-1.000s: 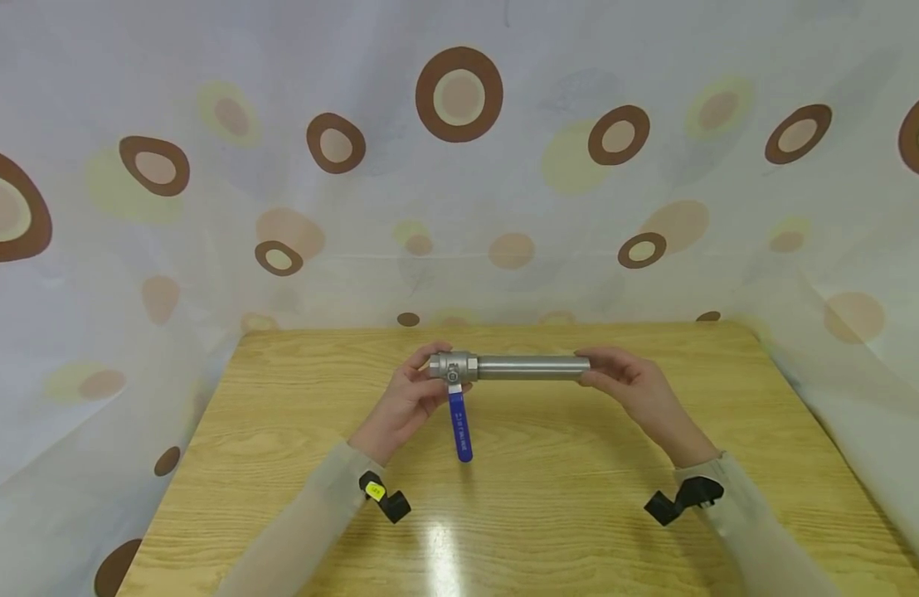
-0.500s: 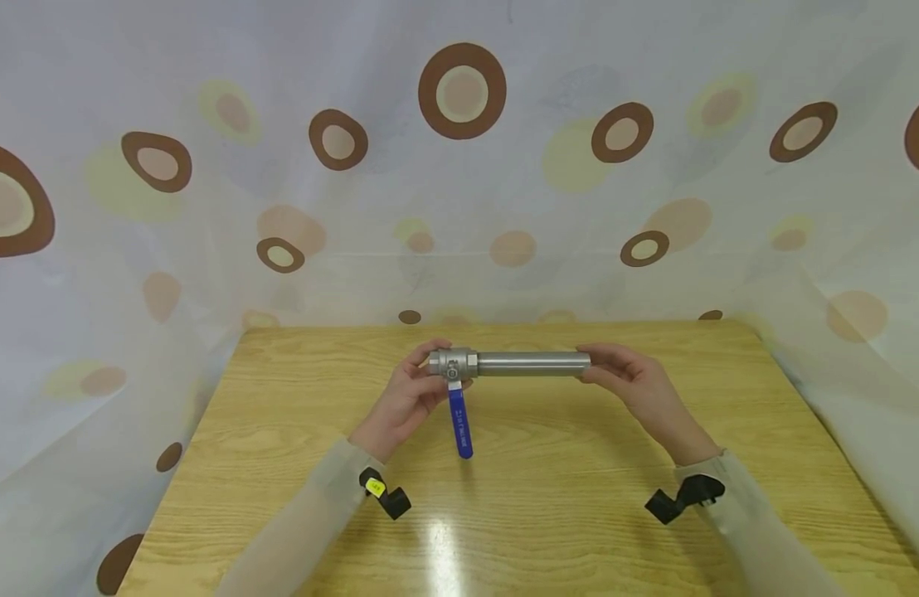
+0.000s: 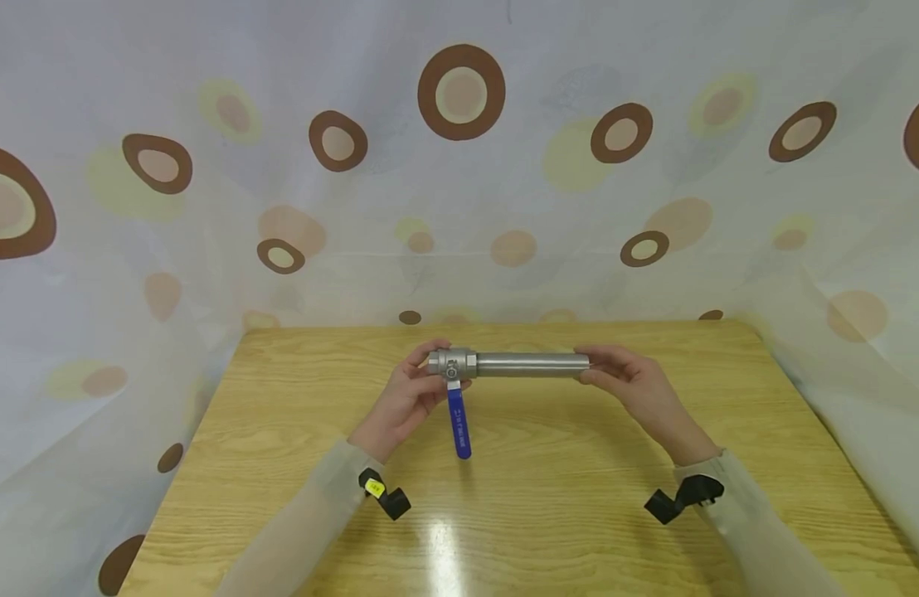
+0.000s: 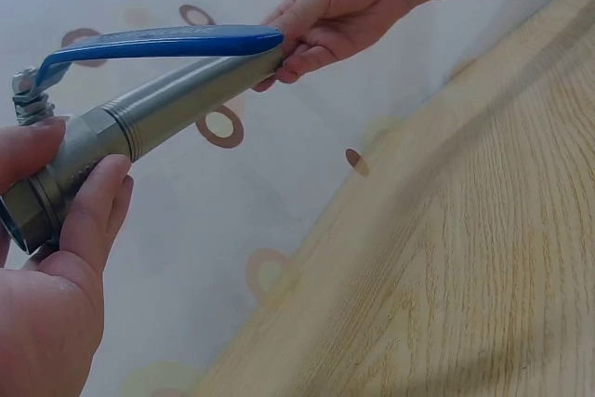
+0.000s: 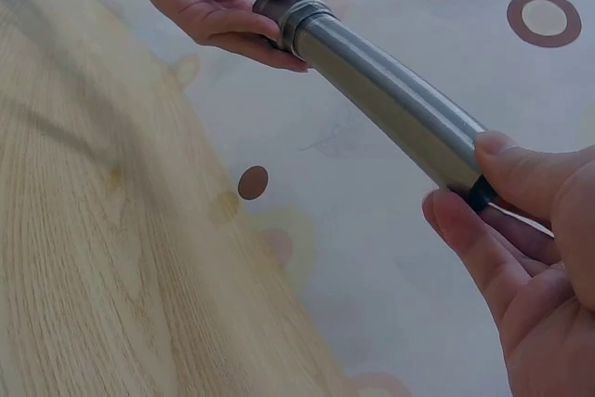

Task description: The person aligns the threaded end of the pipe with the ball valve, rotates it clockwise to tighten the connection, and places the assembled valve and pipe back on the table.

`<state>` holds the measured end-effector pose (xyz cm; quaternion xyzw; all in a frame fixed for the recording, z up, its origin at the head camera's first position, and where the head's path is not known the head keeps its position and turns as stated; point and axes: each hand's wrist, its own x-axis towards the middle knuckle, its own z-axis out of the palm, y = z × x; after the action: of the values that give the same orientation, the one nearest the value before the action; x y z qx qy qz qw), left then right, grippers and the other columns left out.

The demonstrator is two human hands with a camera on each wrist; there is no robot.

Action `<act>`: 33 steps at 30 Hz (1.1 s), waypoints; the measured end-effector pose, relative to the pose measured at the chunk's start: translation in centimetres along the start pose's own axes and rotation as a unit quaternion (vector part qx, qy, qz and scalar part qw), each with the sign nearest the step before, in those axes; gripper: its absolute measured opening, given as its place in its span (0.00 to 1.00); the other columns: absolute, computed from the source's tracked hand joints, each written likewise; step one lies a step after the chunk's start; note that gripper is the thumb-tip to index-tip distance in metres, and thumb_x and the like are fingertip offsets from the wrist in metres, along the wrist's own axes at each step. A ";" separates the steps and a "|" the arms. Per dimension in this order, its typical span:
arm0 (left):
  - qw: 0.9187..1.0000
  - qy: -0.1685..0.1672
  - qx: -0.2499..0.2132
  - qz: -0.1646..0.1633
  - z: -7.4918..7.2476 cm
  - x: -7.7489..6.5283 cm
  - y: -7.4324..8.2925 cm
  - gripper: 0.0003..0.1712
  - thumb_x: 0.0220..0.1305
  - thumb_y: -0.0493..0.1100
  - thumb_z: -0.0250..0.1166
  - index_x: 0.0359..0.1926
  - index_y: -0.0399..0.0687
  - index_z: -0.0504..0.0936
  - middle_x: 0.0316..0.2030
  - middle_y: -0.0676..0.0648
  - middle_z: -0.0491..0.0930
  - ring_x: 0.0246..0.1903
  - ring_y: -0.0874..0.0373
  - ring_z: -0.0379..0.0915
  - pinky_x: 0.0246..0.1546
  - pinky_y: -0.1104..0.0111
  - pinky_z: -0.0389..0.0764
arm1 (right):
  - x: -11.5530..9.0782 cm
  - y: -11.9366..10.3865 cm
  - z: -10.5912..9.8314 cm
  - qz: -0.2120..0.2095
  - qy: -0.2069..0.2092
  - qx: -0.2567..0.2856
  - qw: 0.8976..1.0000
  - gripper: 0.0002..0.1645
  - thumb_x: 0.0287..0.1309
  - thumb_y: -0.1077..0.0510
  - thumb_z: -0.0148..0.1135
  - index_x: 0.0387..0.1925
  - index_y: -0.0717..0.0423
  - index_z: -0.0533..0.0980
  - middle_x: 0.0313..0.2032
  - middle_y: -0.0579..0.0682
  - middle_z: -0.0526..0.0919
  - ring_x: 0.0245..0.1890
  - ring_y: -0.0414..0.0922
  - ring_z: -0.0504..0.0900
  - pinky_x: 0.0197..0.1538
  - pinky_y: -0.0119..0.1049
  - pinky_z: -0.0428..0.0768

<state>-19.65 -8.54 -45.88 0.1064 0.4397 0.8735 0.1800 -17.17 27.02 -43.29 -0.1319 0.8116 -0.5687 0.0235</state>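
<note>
1. Head view: holding up a shiny metal valve (image 3: 459,358) in the left hand (image 3: 407,398), with the wooden table (image 3: 549,497) below the valve and a spotty sheet (image 3: 400,182) behind.
2. Left fingers: curled round the valve, with the thumb on one side and fingertips on the other.
3. Right hand (image 3: 642,395): well to the right of the valve, pinching the far end of a long metal pipe (image 3: 530,365) — fingertips narrow, close round the pipe.
4. On the near side of the valve: a blue handle (image 3: 459,423), seemingly free of both hands.
5. Step in hand, as a guess: fitting the pipe to the valve, or turning the pipe there. With thin rings (image 4: 125,129) in sight just beside the valve, maybe not screwed all the way in. Cannot tell for sure.
6. Next move, most likely: hold the valve still and straight, then twist the pipe gently with the right fingertips.
7. Against half a second ago: almost the same. Same grips, same straight line from valve to pipe. Maybe a tiny slip sideways — too small for being sure.
</note>
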 end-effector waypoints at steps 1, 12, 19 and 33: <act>1.000 0.000 0.000 -0.001 0.0 0.0 0.0 0.38 0.62 0.16 0.48 0.47 0.64 0.86 0.64 0.42 0.67 0.60 0.50 0.71 0.60 0.59 0.84 | 0.0 0.0 0.0 -0.002 -0.003 0.000 1.000 0.26 0.73 0.53 0.63 0.67 0.59 0.75 0.49 0.41 0.87 0.47 0.38 0.86 0.52 0.27 0.84; 1.000 -0.003 0.006 0.005 0.2 0.1 0.1 0.37 0.61 0.17 0.49 0.47 0.64 0.86 0.63 0.42 0.68 0.60 0.50 0.72 0.60 0.59 0.84 | 0.0 0.3 -0.3 -0.010 -0.007 0.011 1.000 0.29 0.72 0.55 0.65 0.69 0.60 0.73 0.51 0.44 0.86 0.51 0.36 0.85 0.52 0.28 0.84; 1.000 -0.004 0.003 0.002 0.2 0.1 -0.1 0.37 0.61 0.17 0.49 0.47 0.65 0.87 0.64 0.41 0.67 0.61 0.49 0.70 0.60 0.59 0.84 | 0.0 0.0 -0.1 0.009 0.003 -0.018 1.000 0.25 0.74 0.50 0.62 0.67 0.54 0.77 0.52 0.43 0.86 0.50 0.38 0.85 0.54 0.27 0.82; 1.000 0.001 -0.001 0.002 0.3 0.2 -0.1 0.39 0.61 0.16 0.48 0.46 0.65 0.87 0.64 0.41 0.66 0.61 0.49 0.70 0.60 0.59 0.84 | -0.1 0.0 -0.3 0.007 -0.002 0.001 1.000 0.27 0.73 0.52 0.63 0.68 0.57 0.75 0.50 0.42 0.86 0.49 0.38 0.85 0.52 0.28 0.84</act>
<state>-19.70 -8.19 -45.78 0.1061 0.4386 0.8746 0.1776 -17.14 27.35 -43.20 -0.1274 0.8121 -0.5687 0.0296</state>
